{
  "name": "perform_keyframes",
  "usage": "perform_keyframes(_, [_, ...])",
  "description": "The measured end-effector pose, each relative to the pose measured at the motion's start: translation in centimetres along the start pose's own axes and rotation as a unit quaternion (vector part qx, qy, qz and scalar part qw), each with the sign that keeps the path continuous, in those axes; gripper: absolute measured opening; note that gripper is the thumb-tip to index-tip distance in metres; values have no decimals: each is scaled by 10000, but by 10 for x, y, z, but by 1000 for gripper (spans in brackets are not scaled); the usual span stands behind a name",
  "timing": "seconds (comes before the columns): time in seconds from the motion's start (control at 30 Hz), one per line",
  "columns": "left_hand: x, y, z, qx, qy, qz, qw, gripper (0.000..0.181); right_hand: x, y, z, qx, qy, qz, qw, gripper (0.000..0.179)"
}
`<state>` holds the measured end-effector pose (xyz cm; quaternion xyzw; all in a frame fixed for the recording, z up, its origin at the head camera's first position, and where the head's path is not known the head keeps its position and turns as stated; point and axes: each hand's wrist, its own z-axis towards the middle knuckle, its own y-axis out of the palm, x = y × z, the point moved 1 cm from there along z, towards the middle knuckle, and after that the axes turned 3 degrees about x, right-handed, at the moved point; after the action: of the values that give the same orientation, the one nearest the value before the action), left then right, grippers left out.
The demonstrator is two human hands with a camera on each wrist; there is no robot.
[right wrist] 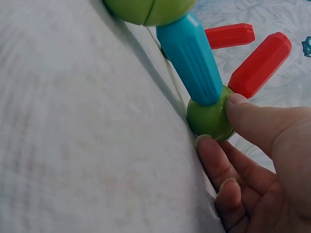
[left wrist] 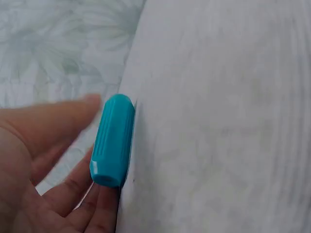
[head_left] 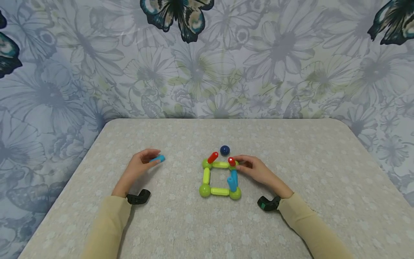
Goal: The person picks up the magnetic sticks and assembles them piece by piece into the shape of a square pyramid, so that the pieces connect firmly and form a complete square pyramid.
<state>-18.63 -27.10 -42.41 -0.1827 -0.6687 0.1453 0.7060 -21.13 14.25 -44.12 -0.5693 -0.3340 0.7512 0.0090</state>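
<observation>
My left hand [head_left: 139,164] is at a loose blue rod [head_left: 158,158] on the left of the table. In the left wrist view the ribbed rod [left wrist: 114,141] lies along the fingers, and a narrow gap shows between it and the blurred thumb. With thumb and fingertips, my right hand [head_left: 257,170] pinches a green ball [right wrist: 206,119] at the far right corner of a square frame. A red rod [right wrist: 262,63] and a blue rod [right wrist: 192,60] are plugged into that ball. Lime rods [head_left: 220,191] form the frame's other sides, with green balls at the corners.
Behind the frame sits a dark blue ball [head_left: 224,150]. Another red rod [head_left: 212,157] sticks up from the far left corner, a short blue rod [head_left: 231,183] from the near right one. The pale patterned table [head_left: 181,230] ends at a flowered wall [head_left: 207,82].
</observation>
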Motion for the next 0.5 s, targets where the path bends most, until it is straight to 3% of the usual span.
perform_keyframes(0.13, [-3, 3, 1, 68, 189, 750, 9970, 40, 1, 0, 0, 2, -24, -35, 10000, 34])
perform_keyframes(0.3, [6, 8, -3, 61, 589, 1991, 9782, 32, 3, 1, 0, 17, -83, 2, 10000, 34])
perform_keyframes(0.4, [14, 12, -5, -65, 746, 2078, 9753, 30, 4, 1, 0, 68, -152, 12, 9999, 34])
perform_keyframes(0.5, [25, 20, -6, -264, 786, 1600, 9836, 28, 5, 1, 0, 108, -199, 17, 9997, 34])
